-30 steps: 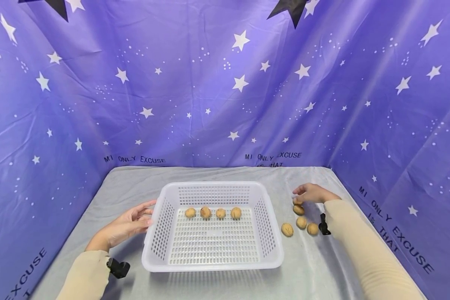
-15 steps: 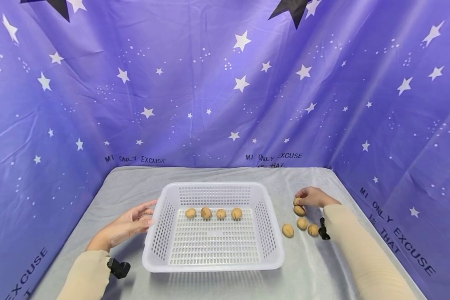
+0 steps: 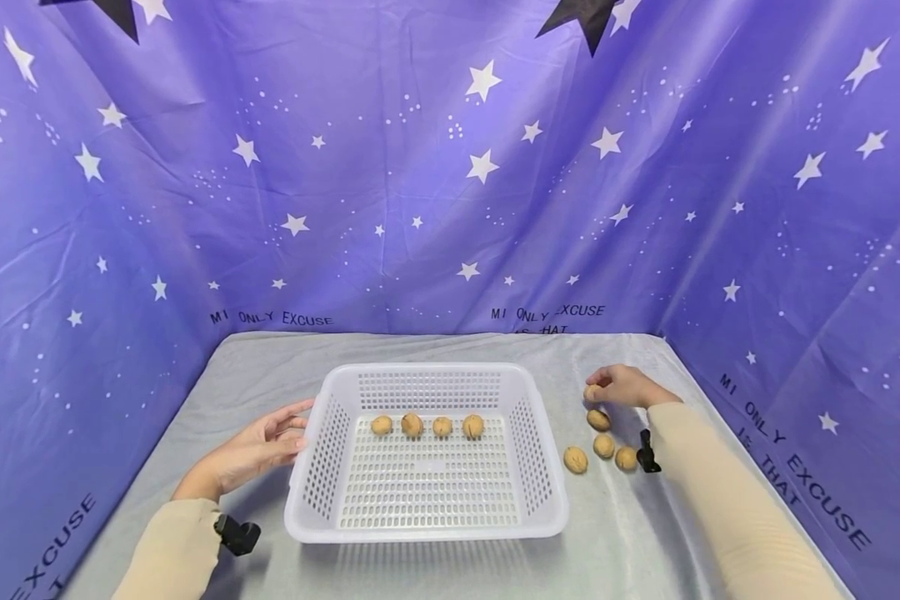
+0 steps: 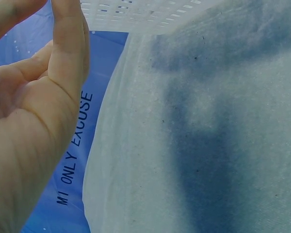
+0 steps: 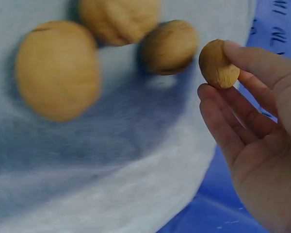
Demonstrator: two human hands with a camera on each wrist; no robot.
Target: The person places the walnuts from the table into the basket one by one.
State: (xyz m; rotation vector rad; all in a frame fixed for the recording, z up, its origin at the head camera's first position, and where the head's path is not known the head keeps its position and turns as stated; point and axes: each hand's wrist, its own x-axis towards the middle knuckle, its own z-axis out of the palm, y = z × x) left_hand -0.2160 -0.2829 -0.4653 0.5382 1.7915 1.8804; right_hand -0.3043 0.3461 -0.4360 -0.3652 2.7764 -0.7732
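A white slotted plastic basket [image 3: 540, 479] stands mid-table with several walnuts [image 3: 426, 426] in a row on its floor. My left hand [image 3: 266, 446] rests with straight fingers against the basket's left wall [image 4: 136, 12]. My right hand [image 3: 621, 387] is just right of the basket, a little above the cloth, and pinches one walnut [image 3: 592, 392] [image 5: 218, 64] at its fingertips. Below it several loose walnuts [image 3: 598, 419] [image 5: 57, 68] lie on the grey cloth.
Grey cloth [image 3: 435, 567] covers the table. Purple star-printed fabric [image 3: 450, 183] walls the back and both sides. A black clip [image 3: 647, 457] sits on my right sleeve and another black clip [image 3: 236, 535] on my left.
My right hand came down onto the top walnut of the loose group, closed on it and has lifted it slightly off the cloth. The left hand and basket have not moved.
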